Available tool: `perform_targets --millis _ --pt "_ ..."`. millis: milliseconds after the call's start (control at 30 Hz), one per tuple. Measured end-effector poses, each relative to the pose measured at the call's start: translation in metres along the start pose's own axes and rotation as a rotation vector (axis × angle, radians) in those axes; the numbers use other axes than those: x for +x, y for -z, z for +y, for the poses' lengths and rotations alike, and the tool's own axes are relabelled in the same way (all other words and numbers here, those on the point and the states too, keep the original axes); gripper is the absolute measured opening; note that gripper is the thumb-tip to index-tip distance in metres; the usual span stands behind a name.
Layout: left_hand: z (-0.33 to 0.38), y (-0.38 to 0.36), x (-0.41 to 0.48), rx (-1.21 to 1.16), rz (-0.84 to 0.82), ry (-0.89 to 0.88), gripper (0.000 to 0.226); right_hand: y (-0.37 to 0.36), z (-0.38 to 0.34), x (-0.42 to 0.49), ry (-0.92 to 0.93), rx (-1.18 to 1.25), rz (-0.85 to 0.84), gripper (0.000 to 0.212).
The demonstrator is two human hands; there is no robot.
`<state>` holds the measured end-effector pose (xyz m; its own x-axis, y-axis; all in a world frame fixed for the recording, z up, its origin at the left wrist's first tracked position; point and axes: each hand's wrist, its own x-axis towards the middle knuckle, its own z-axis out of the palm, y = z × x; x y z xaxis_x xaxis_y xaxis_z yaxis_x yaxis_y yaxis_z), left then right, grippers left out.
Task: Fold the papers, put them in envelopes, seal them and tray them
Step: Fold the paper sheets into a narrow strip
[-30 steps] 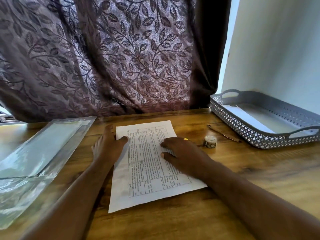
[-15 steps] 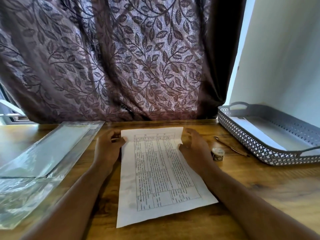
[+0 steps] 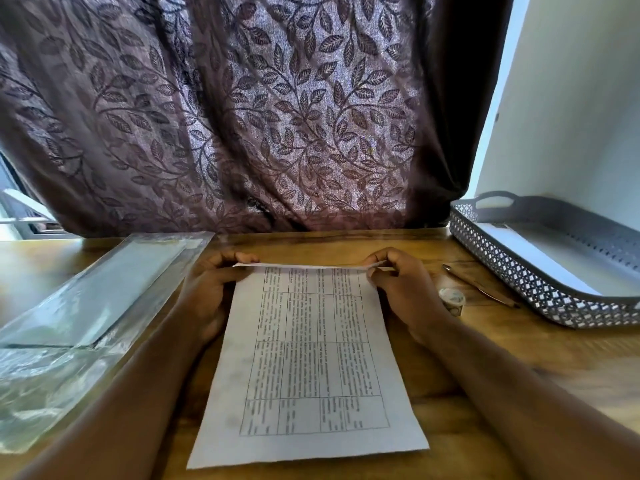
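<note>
1. Daylight glows through the curtain (image 3: 259,116), backlighting a dim scene.
2. Below the curtain to the left, the plastic pack (image 3: 86,299) glares.
3. Below the curtain, print on the paper (image 3: 304,375) is soft; the frame edges bend and blur.

Paper (image 3: 308,368) lies centre on table (image 3: 519,368); envelope packet (image 3: 86,299) left; tray (image 3: 540,271) right.
</note>
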<state>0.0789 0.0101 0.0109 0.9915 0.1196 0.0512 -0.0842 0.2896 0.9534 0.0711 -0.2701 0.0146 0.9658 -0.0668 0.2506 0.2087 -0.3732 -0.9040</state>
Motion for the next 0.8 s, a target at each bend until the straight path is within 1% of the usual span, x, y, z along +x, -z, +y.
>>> perform_targets --millis 100,167,233,300,333,367,400,433,500,600,733,767,800 --pt "-0.002 0.001 0.002 -0.075 -0.043 -0.022 0.027 0.003 0.002 0.000 -0.032 0.116 -0.056 0.026" --pt "-0.003 0.003 0.003 -0.095 -0.072 -0.011 0.026 0.005 0.003 0.001 -0.070 0.178 -0.044 0.030" --pt "-0.002 0.005 0.003 -0.118 -0.110 -0.010 0.027 0.006 0.003 0.001 -0.121 0.268 -0.040 0.030" --pt "-0.003 0.004 0.002 -0.095 -0.133 -0.012 0.032 0.009 0.000 -0.001 -0.155 0.375 -0.075 0.028" --pt "-0.002 0.003 0.001 -0.058 -0.138 -0.004 0.031 0.010 -0.001 -0.002 -0.161 0.402 -0.094 0.030" --pt "-0.002 0.002 -0.001 -0.010 -0.142 0.006 0.027 0.011 -0.002 -0.003 -0.164 0.399 -0.105 0.032" --pt "-0.002 0.000 -0.002 0.048 -0.148 0.013 0.029 0.011 -0.002 -0.004 -0.148 0.359 -0.104 0.030" --pt "-0.002 -0.001 -0.002 0.109 -0.154 0.014 0.034 0.010 -0.002 -0.005 -0.117 0.294 -0.095 0.022" --pt "-0.001 -0.004 -0.002 0.182 -0.150 0.020 0.035 0.008 0.001 -0.004 -0.073 0.172 -0.048 0.003" --pt "-0.002 -0.007 -0.002 0.202 -0.146 0.031 0.036 0.006 0.005 -0.002 -0.054 0.149 0.047 0.015" --pt "-0.003 -0.007 -0.002 0.353 -0.140 -0.009 0.029 0.004 0.002 -0.002 -0.054 0.182 0.070 0.023" --pt "-0.003 -0.007 -0.003 0.436 -0.132 -0.056 0.025 0.003 0.002 -0.003 -0.043 0.150 0.073 0.023" --pt "-0.003 -0.008 -0.003 0.581 -0.118 -0.135 0.021 0.002 0.002 -0.004 -0.016 0.087 0.086 0.023"
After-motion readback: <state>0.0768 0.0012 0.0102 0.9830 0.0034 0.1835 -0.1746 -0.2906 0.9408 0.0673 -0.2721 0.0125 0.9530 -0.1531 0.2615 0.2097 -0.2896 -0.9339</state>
